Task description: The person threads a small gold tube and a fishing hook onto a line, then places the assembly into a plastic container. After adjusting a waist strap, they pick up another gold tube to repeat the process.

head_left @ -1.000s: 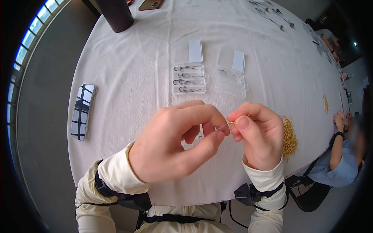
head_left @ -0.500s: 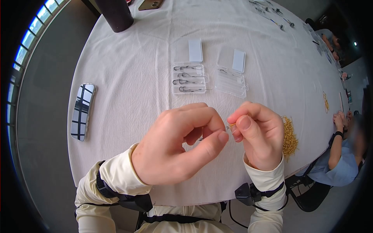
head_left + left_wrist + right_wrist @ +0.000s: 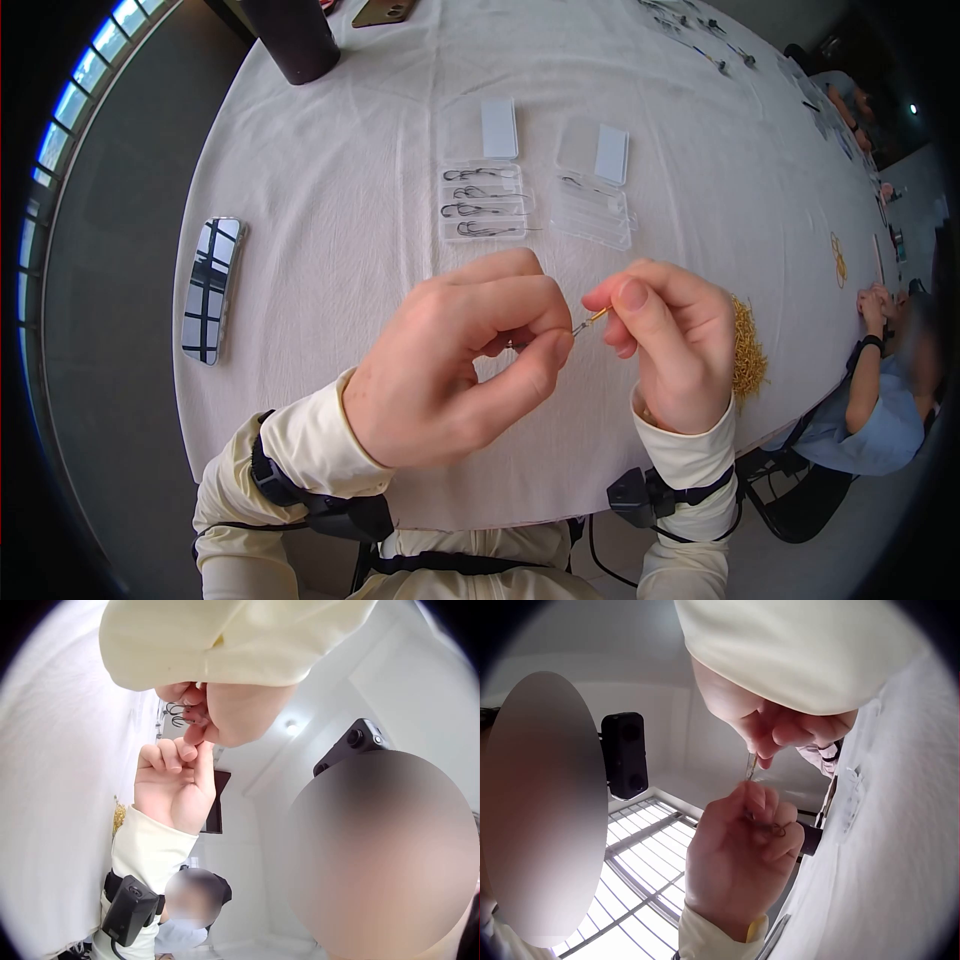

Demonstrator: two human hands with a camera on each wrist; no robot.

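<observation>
Between thumb and forefinger my left hand [image 3: 460, 360] pinches a small dark wire piece; in the left wrist view curved dark hooks [image 3: 177, 715] show by its fingers. My right hand [image 3: 675, 340] pinches a thin gold piece [image 3: 601, 314], its tip angled down toward the left fingertips. A small shiny wire end [image 3: 580, 328] spans the short gap between the two hands, at the gold piece's tip. Whether the wire and gold piece are joined cannot be told. The right wrist view shows a thin clear or silvery bit [image 3: 751, 766] between the hands.
Beyond the hands lie an open clear box [image 3: 485, 230] with dark hooks in rows and a second open clear box [image 3: 592, 222]. A gold pile [image 3: 748, 350] is right of my right hand. A phone [image 3: 212, 290] lies left; a dark cup [image 3: 292, 40] stands far left. Another person sits right.
The hands came closer, then drew slightly apart, so the wire end and gold piece show between them again. Both hands keep their pinch.
</observation>
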